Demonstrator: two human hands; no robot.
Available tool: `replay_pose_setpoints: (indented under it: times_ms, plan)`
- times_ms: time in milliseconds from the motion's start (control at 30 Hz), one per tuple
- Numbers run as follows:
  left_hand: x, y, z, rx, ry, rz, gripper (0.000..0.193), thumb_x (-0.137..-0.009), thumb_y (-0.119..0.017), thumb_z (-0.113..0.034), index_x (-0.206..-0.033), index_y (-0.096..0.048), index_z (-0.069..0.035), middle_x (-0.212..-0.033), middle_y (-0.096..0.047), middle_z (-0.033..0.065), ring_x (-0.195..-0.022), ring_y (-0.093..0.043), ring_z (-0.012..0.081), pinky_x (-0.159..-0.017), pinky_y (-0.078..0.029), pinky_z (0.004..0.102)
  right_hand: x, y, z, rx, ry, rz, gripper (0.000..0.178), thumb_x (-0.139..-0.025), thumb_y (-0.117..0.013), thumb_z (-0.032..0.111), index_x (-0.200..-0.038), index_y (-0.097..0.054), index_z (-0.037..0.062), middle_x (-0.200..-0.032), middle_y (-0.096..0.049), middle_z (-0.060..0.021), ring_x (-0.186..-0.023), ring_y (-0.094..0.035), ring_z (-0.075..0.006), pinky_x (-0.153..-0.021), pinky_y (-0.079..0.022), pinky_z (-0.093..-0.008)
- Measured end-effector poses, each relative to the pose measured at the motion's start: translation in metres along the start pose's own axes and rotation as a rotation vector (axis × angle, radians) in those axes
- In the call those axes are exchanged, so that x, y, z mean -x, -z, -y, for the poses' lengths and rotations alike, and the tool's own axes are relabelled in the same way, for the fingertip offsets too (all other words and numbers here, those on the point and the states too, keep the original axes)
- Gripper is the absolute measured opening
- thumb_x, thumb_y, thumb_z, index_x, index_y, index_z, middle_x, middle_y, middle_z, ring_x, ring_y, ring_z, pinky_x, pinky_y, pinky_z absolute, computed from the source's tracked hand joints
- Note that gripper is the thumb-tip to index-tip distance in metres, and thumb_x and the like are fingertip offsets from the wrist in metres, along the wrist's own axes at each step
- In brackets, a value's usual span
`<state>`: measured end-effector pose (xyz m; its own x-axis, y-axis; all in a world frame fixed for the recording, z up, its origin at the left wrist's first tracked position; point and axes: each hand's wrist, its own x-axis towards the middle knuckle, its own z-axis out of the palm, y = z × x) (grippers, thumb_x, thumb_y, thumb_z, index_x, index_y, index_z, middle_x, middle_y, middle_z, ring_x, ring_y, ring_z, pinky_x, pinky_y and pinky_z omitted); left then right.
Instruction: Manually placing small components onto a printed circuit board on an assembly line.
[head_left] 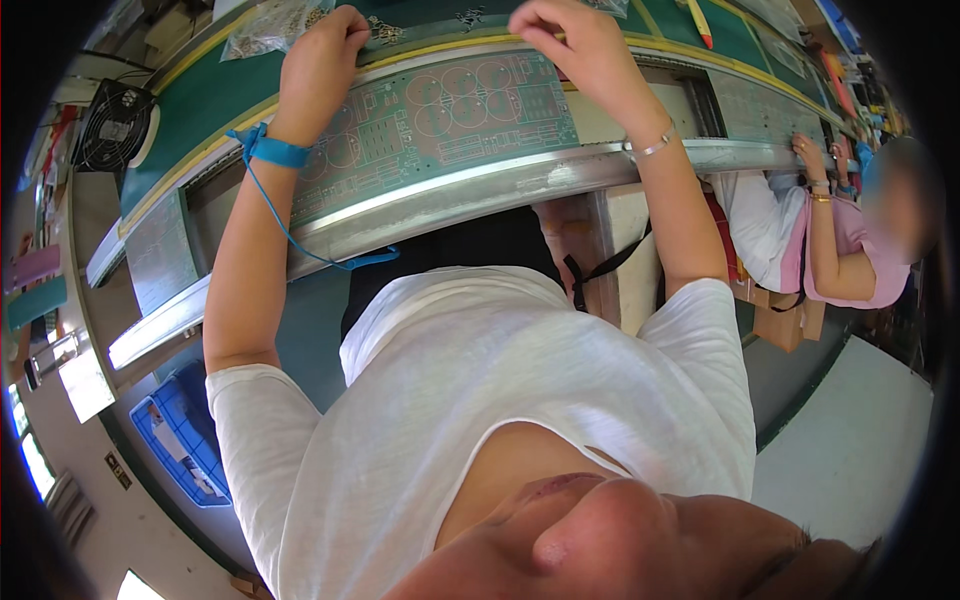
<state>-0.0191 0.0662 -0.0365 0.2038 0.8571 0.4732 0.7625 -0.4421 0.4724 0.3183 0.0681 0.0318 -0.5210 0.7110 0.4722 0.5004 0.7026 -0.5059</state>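
Note:
A large green printed circuit board (440, 115) with round and rectangular outlines lies in the metal rails in front of me. My left hand (325, 60), with a blue wrist strap (278, 151), is over the board's far left side, fingers bent together by a pile of small leaded components (385, 31). Whatever those fingers hold is hidden. My right hand (580, 42) is past the board's far right corner, its fingers curled in toward the thumb; I cannot make out anything in them. A few small dark parts (470, 17) lie between the hands.
A clear plastic bag of components (275, 28) sits at the far left. The near metal rail (450, 198) runs under both forearms. A black fan (115, 125) stands at left, and a blue crate (185, 435) is below. A co-worker (850, 225) sits at right beside another board (765, 108).

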Motion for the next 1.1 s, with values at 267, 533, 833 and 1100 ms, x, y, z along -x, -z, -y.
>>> replay_pose_setpoints:
  times_ms: [267, 533, 833, 1100]
  plan:
    - [-0.001, 0.005, -0.006, 0.020, -0.084, -0.096, 0.014, -0.103, -0.068, -0.010, -0.115, -0.073, -0.005, -0.102, -0.075, 0.0162, -0.090, -0.072, 0.0348, -0.080, -0.056, 0.0374, 0.081, 0.005, -0.013, -0.020, -0.327, 0.094, 0.013, -0.096, -0.075, 0.007, -0.109, -0.073, 0.0084, -0.094, -0.077, -0.0052, -0.083, -0.074, -0.0186, -0.077, -0.058, -0.0302]
    - [-0.001, 0.005, 0.001, 0.074, -0.025, -0.111, 0.014, -0.105, -0.067, -0.010, -0.117, -0.074, -0.006, -0.094, -0.073, 0.0097, -0.079, -0.070, 0.0183, -0.073, -0.056, 0.0319, 0.079, -0.002, -0.005, 0.093, -0.304, 0.100, 0.015, -0.096, -0.077, 0.006, -0.110, -0.071, 0.0084, -0.096, -0.075, -0.0012, -0.085, -0.071, -0.0127, -0.072, -0.055, -0.0275]
    - [0.003, 0.010, -0.009, 0.188, 0.078, -0.085, 0.016, -0.105, -0.066, -0.007, -0.119, -0.074, -0.006, -0.092, -0.074, 0.0081, -0.076, -0.070, 0.0147, -0.072, -0.057, 0.0299, 0.081, -0.007, -0.001, 0.198, -0.240, 0.083, 0.011, -0.095, -0.076, 0.006, -0.105, -0.071, 0.0086, -0.093, -0.074, -0.0026, -0.079, -0.070, -0.0167, -0.070, -0.055, -0.0296]
    - [0.005, 0.011, 0.003, 0.250, 0.169, -0.035, 0.018, -0.104, -0.067, -0.006, -0.121, -0.073, -0.004, -0.092, -0.074, 0.0063, -0.076, -0.071, 0.0115, -0.071, -0.058, 0.0269, 0.083, -0.018, 0.012, 0.308, -0.232, 0.016, 0.005, -0.093, -0.072, 0.010, -0.098, -0.071, 0.0103, -0.091, -0.073, -0.0063, -0.077, -0.072, -0.0299, -0.068, -0.057, -0.0414]
